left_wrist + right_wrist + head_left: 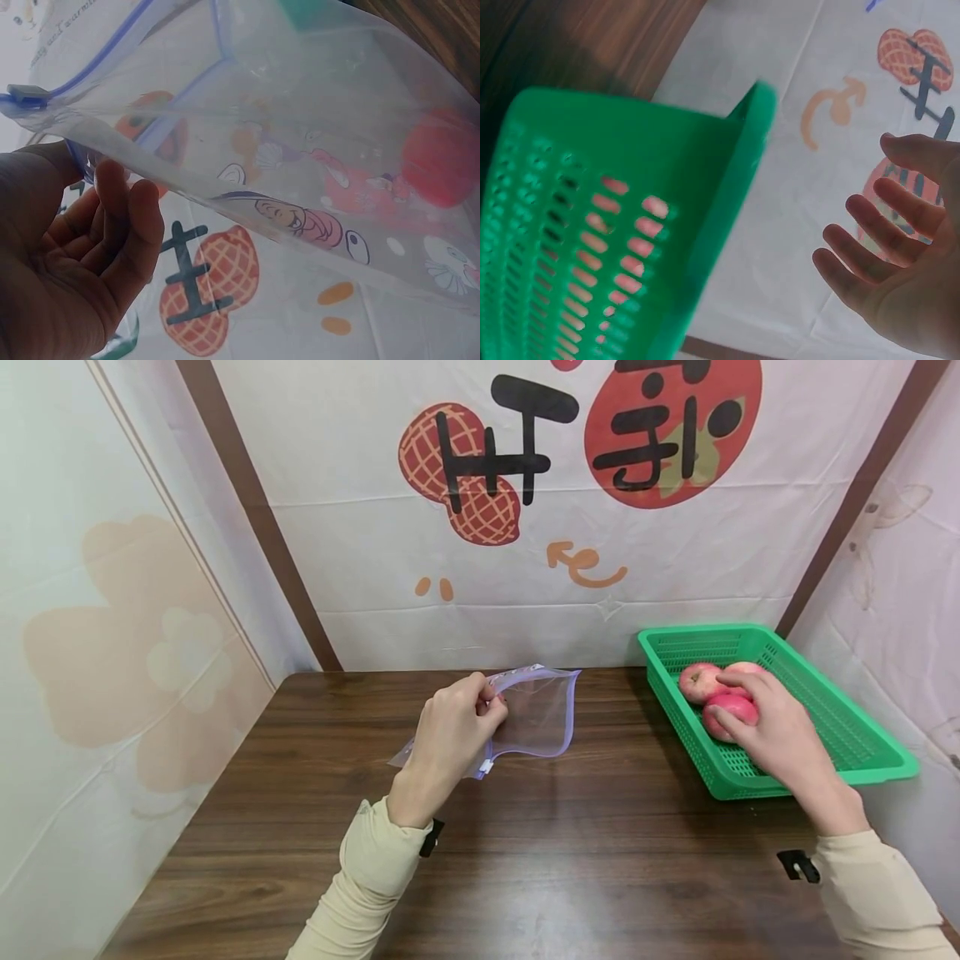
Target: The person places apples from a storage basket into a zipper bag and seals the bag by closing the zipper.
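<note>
My left hand [450,727] pinches the edge of a clear zip bag [536,718] with purple trim, between thumb and fingers. In the left wrist view the bag's printed film [300,217] stretches away from the fingertips, and a round red shape [442,161] shows through it. The bag's white slider [486,767] hangs below the hand. My right hand [780,727] reaches over a green basket [862,764], thumb and fingers apart, close over a red apple [723,714]. Two more apples [699,682] lie beside it. In the right wrist view the fingers [855,255] are spread.
The basket stands on a dark wooden table [570,860], at its back right. A white printed curtain [337,552] rises behind the table's far edge, and more curtain hangs on both sides.
</note>
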`<state>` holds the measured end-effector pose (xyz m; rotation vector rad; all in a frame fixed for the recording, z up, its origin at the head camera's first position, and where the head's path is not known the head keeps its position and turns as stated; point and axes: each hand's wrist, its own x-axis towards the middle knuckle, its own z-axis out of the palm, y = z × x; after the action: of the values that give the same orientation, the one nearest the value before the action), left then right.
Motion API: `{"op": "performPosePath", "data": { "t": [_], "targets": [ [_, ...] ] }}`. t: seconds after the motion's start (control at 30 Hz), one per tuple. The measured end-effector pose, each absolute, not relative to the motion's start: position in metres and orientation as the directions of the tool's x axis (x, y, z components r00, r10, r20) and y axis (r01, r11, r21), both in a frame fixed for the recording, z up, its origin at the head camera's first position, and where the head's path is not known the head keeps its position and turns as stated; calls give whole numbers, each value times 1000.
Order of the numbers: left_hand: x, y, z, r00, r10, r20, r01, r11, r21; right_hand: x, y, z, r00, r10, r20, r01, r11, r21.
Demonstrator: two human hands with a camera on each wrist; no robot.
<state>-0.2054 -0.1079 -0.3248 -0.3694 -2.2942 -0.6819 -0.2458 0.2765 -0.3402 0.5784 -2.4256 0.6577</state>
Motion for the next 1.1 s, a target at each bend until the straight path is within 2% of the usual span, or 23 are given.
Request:
{"op": "performPosePath", "data": {
  "t": [0.3, 0.83, 1.1],
  "targets": [
    [-205, -107, -325, -717, 67, 694, 440, 815, 377, -256, 305, -355, -851, -203, 485, -414, 827, -380],
    [-204, -106, -324, -726, 76, 683, 444, 811, 381, -263, 349, -368, -949, -115, 294, -233, 884, -405],
    [-204, -106, -326, -720, 78, 689, 448, 812, 375, -273, 368, -377, -970, -126, 208, -199, 902, -384]
  ]
}}
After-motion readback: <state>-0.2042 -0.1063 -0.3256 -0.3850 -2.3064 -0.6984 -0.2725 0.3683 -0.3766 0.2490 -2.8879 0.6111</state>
